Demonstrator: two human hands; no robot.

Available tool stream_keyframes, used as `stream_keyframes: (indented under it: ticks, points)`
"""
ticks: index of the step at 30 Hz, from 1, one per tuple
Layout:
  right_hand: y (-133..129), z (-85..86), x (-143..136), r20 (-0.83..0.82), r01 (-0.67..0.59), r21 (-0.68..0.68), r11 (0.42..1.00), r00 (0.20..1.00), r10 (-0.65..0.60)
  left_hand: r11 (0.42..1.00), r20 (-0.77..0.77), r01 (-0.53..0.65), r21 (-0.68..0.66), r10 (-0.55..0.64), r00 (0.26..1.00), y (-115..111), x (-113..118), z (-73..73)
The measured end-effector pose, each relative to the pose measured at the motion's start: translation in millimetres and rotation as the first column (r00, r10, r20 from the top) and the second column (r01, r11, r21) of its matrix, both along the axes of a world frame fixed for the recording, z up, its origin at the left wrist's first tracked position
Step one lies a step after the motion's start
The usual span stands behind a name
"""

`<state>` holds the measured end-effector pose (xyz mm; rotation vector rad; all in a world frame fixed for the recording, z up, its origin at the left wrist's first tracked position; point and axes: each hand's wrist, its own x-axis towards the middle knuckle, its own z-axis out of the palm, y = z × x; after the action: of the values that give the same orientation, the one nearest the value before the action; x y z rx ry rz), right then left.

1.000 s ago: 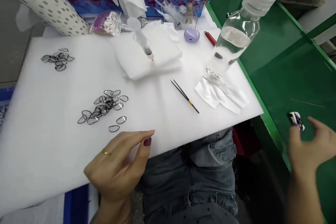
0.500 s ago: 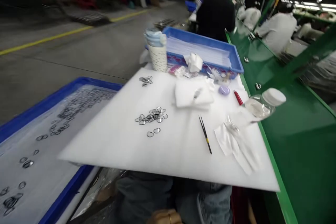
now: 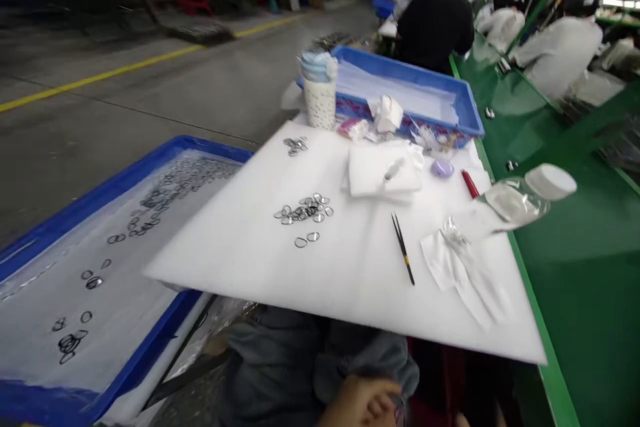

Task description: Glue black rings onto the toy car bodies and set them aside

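My left hand (image 3: 364, 401) is low at the bottom edge, over my lap and below the front edge of the white foam sheet (image 3: 240, 267). Its fingers are curled in; a blurred bit shows beside the fingertips, and I cannot make out what they hold. My right hand is not clearly in view. On the foam lie a heap of thin dark oval rings (image 3: 305, 209), two loose rings beside it and a smaller heap (image 3: 295, 145) farther back. Black tweezers (image 3: 403, 250) with a yellow band lie at the right, near a crumpled white cloth (image 3: 463, 273).
At the left stands a blue-rimmed tray (image 3: 165, 330) with many rings. A patterned tumbler (image 3: 320, 100), a blue bin (image 3: 400, 67), a white foam pad (image 3: 380, 170), a purple case (image 3: 443, 168), a red pen (image 3: 470, 184) and a clear bottle (image 3: 520, 200) border the foam. A green conveyor runs along the right.
The view has swung left, so the table things sit farther right. My left hand has come up and right from the bottom edge. The things on the foam appear unmoved.
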<state>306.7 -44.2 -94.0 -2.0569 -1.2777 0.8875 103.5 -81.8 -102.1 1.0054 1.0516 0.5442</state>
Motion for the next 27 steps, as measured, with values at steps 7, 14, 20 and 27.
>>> stream_keyframes:
  ticks: [7,14,20,27]
  points:
    - [-96.0,21.6,-67.8,-0.08,-0.254,0.087,0.963,0.962,0.261,0.885,0.368,-0.303,-0.353,0.43,0.824,6.3,-14.8,31.1]
    - [-75.2,49.9,-56.7,-0.492,-0.38,-0.009,0.925,0.807,0.327,0.74,0.379,-0.323,-0.59,0.607,0.698,15.7,-19.7,27.2]
    - [-69.8,47.6,-57.9,-0.526,-0.347,0.009,0.938,0.796,0.299,0.643,0.3,-0.355,-0.679,0.684,0.665,18.8,-21.0,24.0]
    - [-66.5,43.7,-65.7,-0.521,-0.235,-0.144,0.961,0.844,0.128,0.628,0.316,-0.333,-0.704,0.696,0.645,22.1,-22.0,27.1]
